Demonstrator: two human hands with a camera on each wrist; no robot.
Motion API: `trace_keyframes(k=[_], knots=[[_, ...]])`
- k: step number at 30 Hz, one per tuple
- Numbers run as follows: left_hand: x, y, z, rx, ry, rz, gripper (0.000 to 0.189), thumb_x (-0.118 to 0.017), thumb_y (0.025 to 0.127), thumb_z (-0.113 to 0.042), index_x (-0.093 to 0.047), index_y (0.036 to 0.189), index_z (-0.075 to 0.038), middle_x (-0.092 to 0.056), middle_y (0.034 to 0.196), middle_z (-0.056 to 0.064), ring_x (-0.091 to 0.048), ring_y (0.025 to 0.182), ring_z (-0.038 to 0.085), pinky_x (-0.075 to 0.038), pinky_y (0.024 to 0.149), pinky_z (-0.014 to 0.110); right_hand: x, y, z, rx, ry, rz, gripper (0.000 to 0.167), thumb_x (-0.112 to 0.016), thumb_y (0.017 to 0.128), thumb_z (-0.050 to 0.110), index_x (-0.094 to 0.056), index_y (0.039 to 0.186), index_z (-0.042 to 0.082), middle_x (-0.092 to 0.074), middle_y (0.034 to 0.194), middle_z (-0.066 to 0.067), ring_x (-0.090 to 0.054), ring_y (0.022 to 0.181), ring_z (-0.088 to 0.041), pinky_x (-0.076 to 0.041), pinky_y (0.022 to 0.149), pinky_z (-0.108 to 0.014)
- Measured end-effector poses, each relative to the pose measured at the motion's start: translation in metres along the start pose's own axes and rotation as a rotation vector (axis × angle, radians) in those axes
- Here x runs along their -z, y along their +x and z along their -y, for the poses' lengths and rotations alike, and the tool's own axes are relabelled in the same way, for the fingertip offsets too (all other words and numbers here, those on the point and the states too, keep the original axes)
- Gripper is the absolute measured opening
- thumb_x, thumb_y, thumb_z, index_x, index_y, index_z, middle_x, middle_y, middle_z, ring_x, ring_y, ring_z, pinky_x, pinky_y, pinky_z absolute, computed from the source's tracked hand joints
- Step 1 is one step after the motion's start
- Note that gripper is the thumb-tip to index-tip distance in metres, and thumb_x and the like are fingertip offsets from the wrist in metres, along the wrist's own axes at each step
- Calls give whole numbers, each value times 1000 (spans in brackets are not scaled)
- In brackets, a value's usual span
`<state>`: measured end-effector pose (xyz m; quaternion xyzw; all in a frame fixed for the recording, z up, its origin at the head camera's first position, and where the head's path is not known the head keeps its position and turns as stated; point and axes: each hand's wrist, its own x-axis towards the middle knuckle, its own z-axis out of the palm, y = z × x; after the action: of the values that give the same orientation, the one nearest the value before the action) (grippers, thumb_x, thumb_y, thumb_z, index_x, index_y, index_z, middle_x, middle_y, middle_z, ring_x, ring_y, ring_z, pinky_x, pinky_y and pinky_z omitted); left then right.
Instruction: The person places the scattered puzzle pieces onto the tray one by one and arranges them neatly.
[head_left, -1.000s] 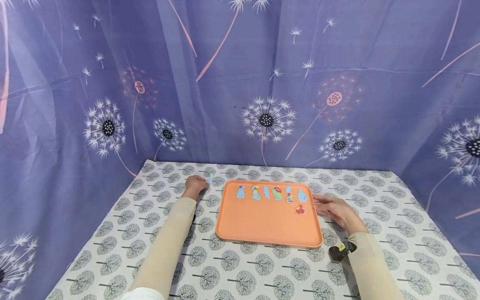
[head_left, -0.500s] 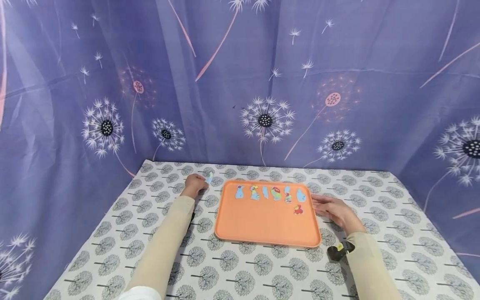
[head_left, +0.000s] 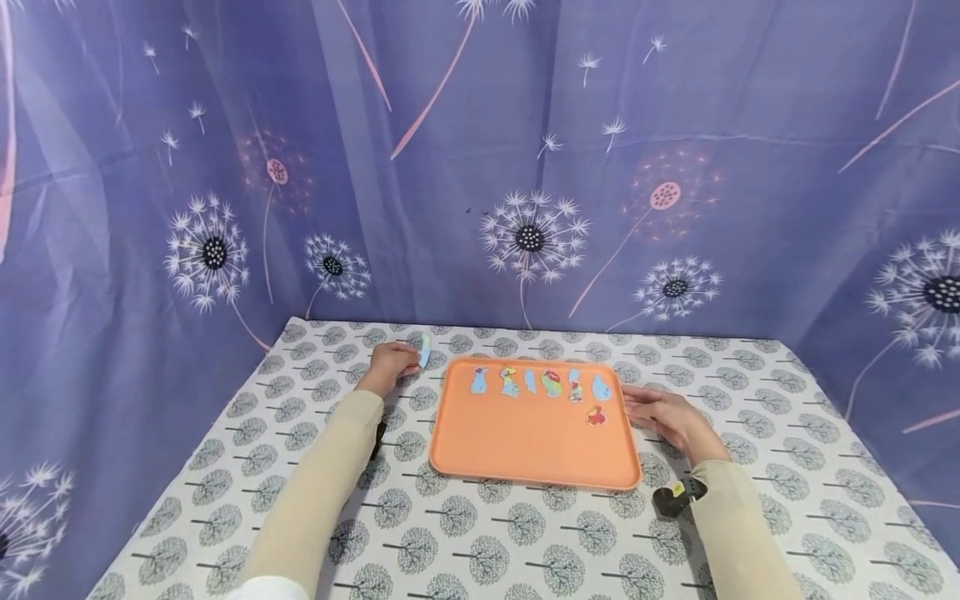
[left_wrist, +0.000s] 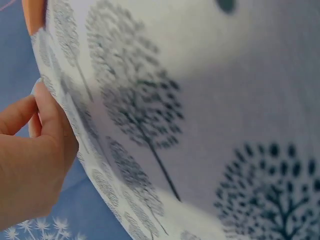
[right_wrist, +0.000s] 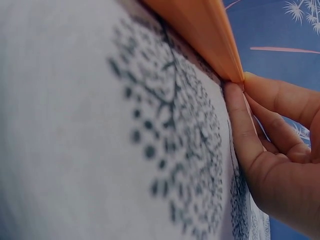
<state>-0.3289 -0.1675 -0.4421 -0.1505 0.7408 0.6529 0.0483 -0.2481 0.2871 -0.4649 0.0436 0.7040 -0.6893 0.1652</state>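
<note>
My left hand [head_left: 393, 363] pinches a thin, flat light-blue picture piece [head_left: 425, 351] with a yellow-green top, held upright left of the orange tray [head_left: 525, 462]. In the left wrist view, the thumb and finger [left_wrist: 47, 112] meet at the tips with only a sliver of the piece showing. My right hand [head_left: 667, 419] holds the tray's right rim, the thumb and index finger [right_wrist: 280, 97] meeting at its edge in the right wrist view. Several flat cut-out pieces lie in a row along the tray's far side, among them a blue one [head_left: 602, 387]. A red piece [head_left: 596, 416] lies below the row.
The tray rests on a white cloth [head_left: 480, 558] printed with grey trees, covering the table. Behind and at the sides hangs a purple curtain [head_left: 420, 208] with dandelions. A black wrist camera [head_left: 678, 497] is strapped to the right forearm.
The left hand has lifted its blue piece slightly and shifted a little to the right, showing more of the piece upright. The right hand and the tray stay put.
</note>
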Motion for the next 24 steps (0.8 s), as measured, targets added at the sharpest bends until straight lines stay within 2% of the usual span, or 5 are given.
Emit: trace_keyframes(k=[4, 9, 13, 19, 24], knots=[[-6, -5, -5, 4, -59, 39, 34, -62, 90, 4, -56, 123, 10, -58, 117, 23, -69, 80, 15, -54, 91, 30, -1, 0, -1, -1, -16, -6, 63, -58, 89, -7, -28, 145, -11, -57, 130, -16, -63, 94, -3, -53, 92, -25], [-16, -11, -13, -21, -87, 114, 41, -60, 90, 6, -53, 130, 7, -58, 115, 25, -68, 75, 14, -54, 92, 31, -1, -1, 0, -1, -10, -11, 63, -59, 89, -7, -29, 144, -11, -53, 135, -19, -63, 94, -3, -53, 92, -25], [-26, -16, -16, -24, -105, 166, 50, -58, 89, 10, -48, 138, 1, -56, 105, 22, -68, 79, 21, -52, 95, 34, -1, -1, 1, 2, -7, -4, 64, -59, 89, -7, -28, 144, -11, -53, 135, -20, -63, 95, -4, -53, 92, -25], [-41, -25, -18, -21, -61, 234, 68, -57, 87, 13, -36, 148, -9, -59, 94, 15, -67, 93, 32, -58, 82, 27, -1, -2, 0, 0, -20, -4, 64, -60, 89, -7, -29, 144, -11, -54, 133, -19, -62, 94, -4, -53, 92, -25], [-57, -34, -21, -34, -98, 283, 77, -57, 85, 16, -32, 151, -15, -61, 97, 20, -68, 83, 28, -53, 92, 40, 2, 1, -1, 14, -42, 8, 63, -60, 89, -4, -29, 144, -11, -56, 131, -16, -62, 95, -4, -53, 92, -24]])
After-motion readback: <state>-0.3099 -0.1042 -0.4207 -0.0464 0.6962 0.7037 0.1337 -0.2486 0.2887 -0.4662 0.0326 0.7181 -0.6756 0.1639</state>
